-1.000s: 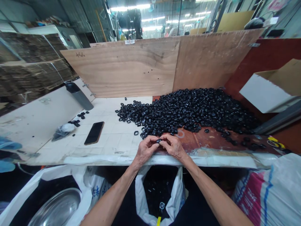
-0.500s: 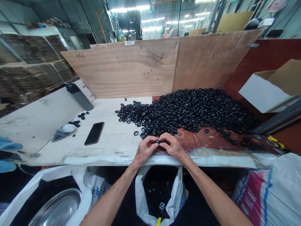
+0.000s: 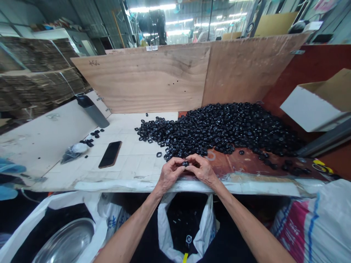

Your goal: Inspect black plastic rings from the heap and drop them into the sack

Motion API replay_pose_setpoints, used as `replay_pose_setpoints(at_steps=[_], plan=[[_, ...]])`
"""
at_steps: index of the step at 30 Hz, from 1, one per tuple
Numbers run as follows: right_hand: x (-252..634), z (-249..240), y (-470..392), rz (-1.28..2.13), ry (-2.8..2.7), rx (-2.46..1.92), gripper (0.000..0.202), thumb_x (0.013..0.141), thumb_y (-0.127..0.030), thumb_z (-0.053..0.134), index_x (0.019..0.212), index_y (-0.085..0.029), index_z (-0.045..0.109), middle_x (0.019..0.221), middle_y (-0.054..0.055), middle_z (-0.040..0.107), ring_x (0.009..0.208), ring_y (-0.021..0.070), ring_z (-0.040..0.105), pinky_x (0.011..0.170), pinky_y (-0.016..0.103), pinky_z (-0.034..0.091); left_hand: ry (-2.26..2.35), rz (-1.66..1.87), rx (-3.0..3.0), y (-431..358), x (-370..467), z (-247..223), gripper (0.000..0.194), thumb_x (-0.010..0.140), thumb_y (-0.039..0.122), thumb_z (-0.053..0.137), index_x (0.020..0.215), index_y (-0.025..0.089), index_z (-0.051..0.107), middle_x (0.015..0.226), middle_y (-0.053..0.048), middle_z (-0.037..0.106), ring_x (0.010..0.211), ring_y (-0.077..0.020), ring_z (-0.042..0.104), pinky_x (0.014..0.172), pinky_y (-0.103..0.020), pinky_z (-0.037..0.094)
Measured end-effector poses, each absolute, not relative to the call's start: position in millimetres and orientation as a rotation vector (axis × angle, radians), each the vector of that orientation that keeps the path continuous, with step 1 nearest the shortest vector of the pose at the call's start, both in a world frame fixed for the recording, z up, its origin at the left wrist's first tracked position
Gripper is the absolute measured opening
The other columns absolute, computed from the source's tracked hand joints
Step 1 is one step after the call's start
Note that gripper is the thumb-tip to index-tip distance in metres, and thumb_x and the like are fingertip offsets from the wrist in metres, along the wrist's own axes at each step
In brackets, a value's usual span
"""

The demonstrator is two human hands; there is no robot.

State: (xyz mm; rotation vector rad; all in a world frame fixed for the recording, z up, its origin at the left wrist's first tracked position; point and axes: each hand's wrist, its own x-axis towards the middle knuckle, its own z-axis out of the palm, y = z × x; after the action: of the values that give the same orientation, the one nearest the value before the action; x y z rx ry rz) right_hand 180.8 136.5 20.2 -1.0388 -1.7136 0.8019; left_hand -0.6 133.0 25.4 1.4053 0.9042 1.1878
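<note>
Between the fingertips of both hands is a small black plastic part (image 3: 185, 164), partly covered by the fingers. My left hand (image 3: 170, 173) pinches it from the left, and my right hand (image 3: 202, 171) pinches it from the right. Both hands are over the front edge of the table. Just beyond them spreads a large heap of small black plastic rings (image 3: 219, 126). One loose ring (image 3: 159, 154) lies apart on the white surface, left of the heap. Below my hands hangs an open white sack (image 3: 165, 223) with dark contents.
On the left of the table (image 3: 134, 157) lie a phone (image 3: 110, 155), a grey bottle (image 3: 94, 111) and a small plastic bag (image 3: 73, 152). A plywood board (image 3: 148, 80) closes the back. At right are a cardboard box (image 3: 309, 107), yellow-handled scissors (image 3: 323, 167) and a full sack (image 3: 326, 219).
The black part now shows more between my fingertips, turned slightly. Both hands stay nearly in place, and the view has shifted a little.
</note>
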Motion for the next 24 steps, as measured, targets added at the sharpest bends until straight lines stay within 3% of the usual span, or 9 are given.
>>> replay_pose_setpoints(at_steps=[6, 16, 20, 24], plan=[[179, 23, 134, 0.716, -1.753, -1.036, 0.010, 0.089, -0.028, 0.063, 0.094, -0.022, 0.070, 0.084, 0.003, 0.070, 0.076, 0.0183, 0.065, 0.071, 0.028, 0.051, 0.882, 1.242, 1.534, 132, -1, 21, 0.018, 0.083, 0.030, 0.070, 0.095, 0.017, 0.067, 0.101, -0.007, 0.066, 0.094, -0.0186, 0.065, 0.088, -0.032, 0.054], [180, 18, 134, 0.594, -1.846, -1.134, 0.024, 0.093, -0.032, 0.059, 0.073, -0.020, 0.066, 0.065, 0.000, 0.064, 0.057, 0.0140, 0.056, 0.057, 0.025, 0.043, 0.860, 1.233, 1.515, 132, -1, 22, 0.019, 0.084, 0.030, 0.070, 0.097, 0.017, 0.067, 0.101, -0.007, 0.066, 0.095, -0.0185, 0.065, 0.090, -0.033, 0.053], [181, 24, 134, 0.775, -1.803, -1.066, 0.010, 0.090, -0.026, 0.061, 0.088, -0.020, 0.070, 0.077, 0.001, 0.068, 0.066, 0.0155, 0.060, 0.061, 0.025, 0.046, 0.851, 1.200, 1.448, 132, -1, 25, 0.020, 0.083, 0.029, 0.070, 0.098, 0.017, 0.067, 0.100, -0.006, 0.068, 0.093, -0.0184, 0.066, 0.090, -0.033, 0.053], [182, 26, 136, 0.792, -1.808, -0.982, 0.018, 0.087, -0.020, 0.064, 0.103, -0.022, 0.071, 0.092, 0.004, 0.070, 0.084, 0.0190, 0.064, 0.075, 0.030, 0.050, 0.889, 1.180, 1.369, 133, -2, 25, 0.021, 0.080, 0.029, 0.073, 0.095, 0.017, 0.067, 0.095, -0.005, 0.070, 0.088, -0.0174, 0.067, 0.084, -0.031, 0.055]])
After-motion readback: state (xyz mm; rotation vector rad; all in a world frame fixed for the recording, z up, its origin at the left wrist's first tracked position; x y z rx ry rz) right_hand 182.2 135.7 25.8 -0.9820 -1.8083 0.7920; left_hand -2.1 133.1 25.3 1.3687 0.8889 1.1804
